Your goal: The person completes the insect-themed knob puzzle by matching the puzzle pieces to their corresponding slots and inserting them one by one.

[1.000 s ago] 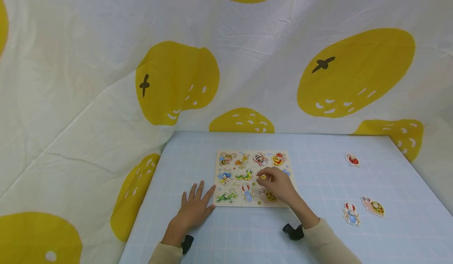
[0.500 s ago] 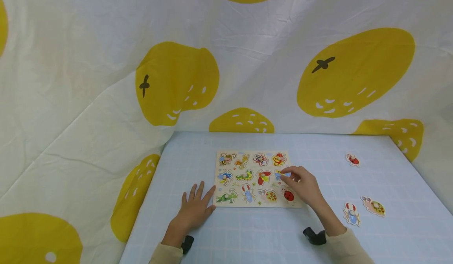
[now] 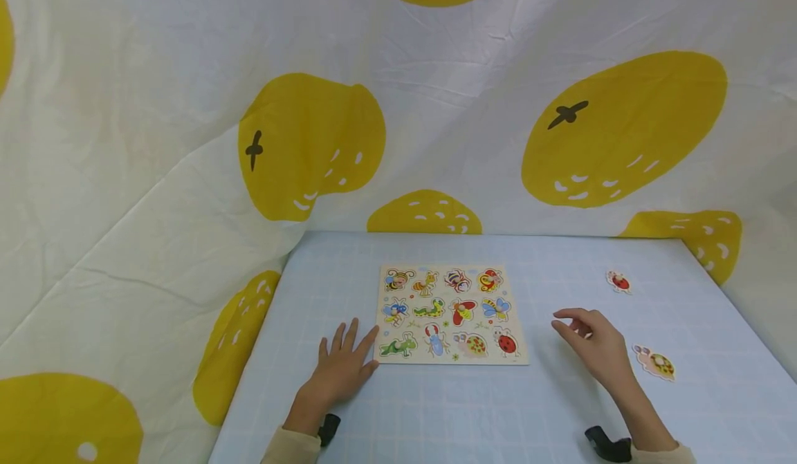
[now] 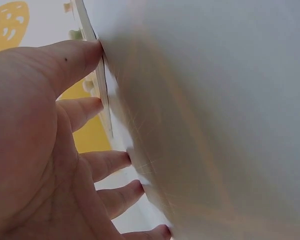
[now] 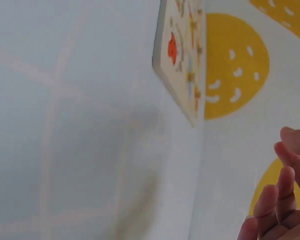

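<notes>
A wooden insect puzzle board point(image 3: 445, 362) lies on the table, its several pictures in rows. Against its left side rests my left hand point(image 3: 341, 370), fingers spread, with thumb and index fingertips at the edge. The left wrist view shows round knobs point(image 4: 88, 86) along the board. My right hand point(image 3: 596, 350) hovers right of the board, fingers loosely bent, thumb and index tips slightly apart. Nothing shows between these fingers point(image 5: 286, 172) in the right wrist view. A loose snail piece point(image 3: 654, 363) lies just right of this hand. Farther back is a ladybug piece point(image 3: 619, 282).
The table point(image 3: 436, 415) has a pale blue grid cover. A white cloth with yellow fruit shapes point(image 3: 623, 128) hangs behind it and down the left side. Black wrist mounts point(image 3: 607, 444) sit at both wrists.
My right hand has moved right, from over the board to beside the snail piece. The loose stag beetle piece is out of sight where the hand now is. The left hand stays put.
</notes>
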Demonstrator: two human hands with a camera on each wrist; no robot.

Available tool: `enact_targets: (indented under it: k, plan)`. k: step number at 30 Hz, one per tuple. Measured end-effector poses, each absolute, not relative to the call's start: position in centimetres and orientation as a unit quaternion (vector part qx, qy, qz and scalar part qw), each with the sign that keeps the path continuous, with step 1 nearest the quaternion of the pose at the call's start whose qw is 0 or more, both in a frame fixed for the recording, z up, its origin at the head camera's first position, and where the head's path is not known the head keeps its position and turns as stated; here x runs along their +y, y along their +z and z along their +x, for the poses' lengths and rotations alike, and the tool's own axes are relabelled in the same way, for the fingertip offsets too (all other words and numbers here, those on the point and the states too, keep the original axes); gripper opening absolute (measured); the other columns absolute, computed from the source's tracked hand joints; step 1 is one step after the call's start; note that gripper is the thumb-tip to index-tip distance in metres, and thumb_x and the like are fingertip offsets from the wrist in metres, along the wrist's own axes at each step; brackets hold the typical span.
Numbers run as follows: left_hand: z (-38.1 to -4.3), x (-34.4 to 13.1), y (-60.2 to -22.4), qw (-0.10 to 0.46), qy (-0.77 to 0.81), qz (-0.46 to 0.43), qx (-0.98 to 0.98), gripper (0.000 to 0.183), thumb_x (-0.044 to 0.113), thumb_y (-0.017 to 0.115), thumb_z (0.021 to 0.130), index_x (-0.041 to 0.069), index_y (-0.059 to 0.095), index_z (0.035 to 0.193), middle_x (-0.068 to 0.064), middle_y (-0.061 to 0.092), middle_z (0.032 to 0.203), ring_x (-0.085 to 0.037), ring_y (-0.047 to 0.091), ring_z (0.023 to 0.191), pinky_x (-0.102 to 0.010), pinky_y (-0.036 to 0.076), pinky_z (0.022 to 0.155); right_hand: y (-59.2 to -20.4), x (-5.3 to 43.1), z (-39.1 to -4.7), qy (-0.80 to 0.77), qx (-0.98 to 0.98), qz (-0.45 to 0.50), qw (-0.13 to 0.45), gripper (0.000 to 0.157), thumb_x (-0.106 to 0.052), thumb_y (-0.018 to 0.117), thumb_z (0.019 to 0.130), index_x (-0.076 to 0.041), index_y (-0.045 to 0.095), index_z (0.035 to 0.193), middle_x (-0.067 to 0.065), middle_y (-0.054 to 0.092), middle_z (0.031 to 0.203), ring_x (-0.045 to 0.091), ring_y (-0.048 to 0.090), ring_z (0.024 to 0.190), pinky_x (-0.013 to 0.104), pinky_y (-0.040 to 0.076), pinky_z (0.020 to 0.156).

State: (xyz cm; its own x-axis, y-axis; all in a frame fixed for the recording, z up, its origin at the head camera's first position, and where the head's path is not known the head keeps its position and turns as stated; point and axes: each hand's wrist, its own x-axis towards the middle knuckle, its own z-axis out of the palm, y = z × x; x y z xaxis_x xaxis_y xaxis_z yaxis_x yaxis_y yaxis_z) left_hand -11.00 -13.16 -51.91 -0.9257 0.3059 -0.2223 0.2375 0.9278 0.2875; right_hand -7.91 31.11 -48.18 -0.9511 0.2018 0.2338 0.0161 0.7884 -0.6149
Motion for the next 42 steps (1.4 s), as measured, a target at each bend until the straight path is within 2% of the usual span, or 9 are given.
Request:
enact_targets:
  k: [15,27,34,42]
  plan:
    - [-11.0,-13.2,-51.5,0.127,0.138,0.143,0.972,0.064,0.04,0.059,0.1,0.023,0.035,0.157,-0.02,0.019,0.163,-0.047,0.012,0.148,-0.073,0.01,0.11,-49.3,37.4,-4.1,0.288,-0.936,-0.184,0.087,0.034,-0.033,0.069,0.096,-0.004,0.071,0.114,0.006,0.055,0.083,0.02,0.044,0.075,0.03,0.034,0.055]
    - [-11.1,-13.3,-51.9,0.132,0.141,0.14,0.971,0.064,0.041,0.059,0.1,0.025,0.034,0.157,-0.019,0.017,0.164,-0.046,0.01,0.148,-0.072,0.008,0.111,-50.2,40.3,-2.7,0.273,-0.947,-0.166,0.021,0.041,-0.04,0.07,0.094,-0.003,0.072,0.111,0.004,0.06,0.087,0.019,0.053,0.077,0.03,0.04,0.058]
    - [-10.9,-13.2,-51.8,0.133,0.144,0.141,0.97,0.064,0.04,0.059,0.1,0.024,0.035,0.157,-0.02,0.019,0.163,-0.047,0.012,0.148,-0.072,0.009,0.111,-51.1,41.0,-2.7,0.294,-0.937,-0.184,-0.046,0.045,-0.039,0.073,0.091,0.001,0.07,0.111,0.005,0.059,0.087,0.021,0.052,0.077,0.032,0.039,0.059]
    - [-10.9,-13.1,-51.8,0.129,0.145,0.141,0.971,0.064,0.039,0.06,0.1,0.024,0.036,0.157,-0.02,0.019,0.163,-0.047,0.012,0.147,-0.073,0.008,0.11,-51.8,41.2,-2.5,0.305,-0.929,-0.204,-0.051,0.047,-0.042,0.076,0.087,0.001,0.069,0.105,0.008,0.06,0.086,0.022,0.051,0.074,0.034,0.039,0.058]
